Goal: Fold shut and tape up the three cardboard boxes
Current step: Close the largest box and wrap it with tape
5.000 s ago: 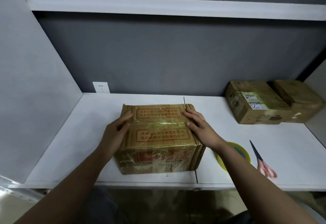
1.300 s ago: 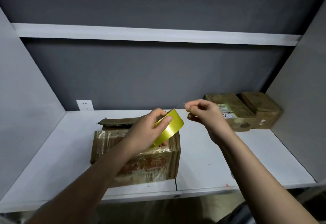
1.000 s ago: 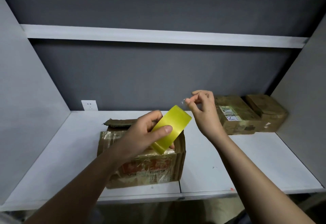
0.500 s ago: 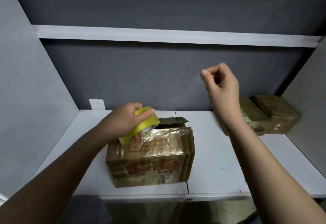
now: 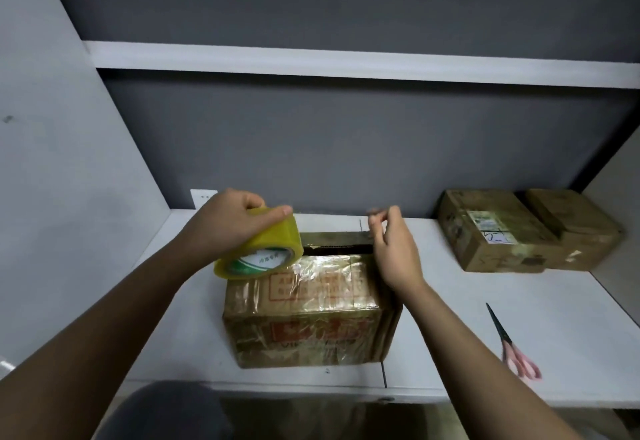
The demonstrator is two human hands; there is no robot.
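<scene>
A brown cardboard box point(image 5: 311, 315) wrapped in old clear tape stands at the front middle of the white shelf point(image 5: 450, 318). Its far flap point(image 5: 332, 238) stands slightly raised, leaving a dark gap. My left hand point(image 5: 225, 221) grips a yellow tape roll point(image 5: 266, 249) over the box's far left corner. My right hand point(image 5: 391, 249) hovers over the far right corner, its fingertips pinched on the end of the clear tape, which barely shows. Two closed boxes, one point(image 5: 491, 231) with a white label and one point(image 5: 575, 228) behind it, sit at the back right.
Pink-handled scissors point(image 5: 512, 346) lie on the shelf at the front right. A white wall socket point(image 5: 202, 195) is at the back left. Grey side panels close in the shelf, and another shelf board point(image 5: 346, 65) runs overhead.
My right hand came down from high on the right to the box's far right corner. My left hand with the roll stays over the far left corner.
</scene>
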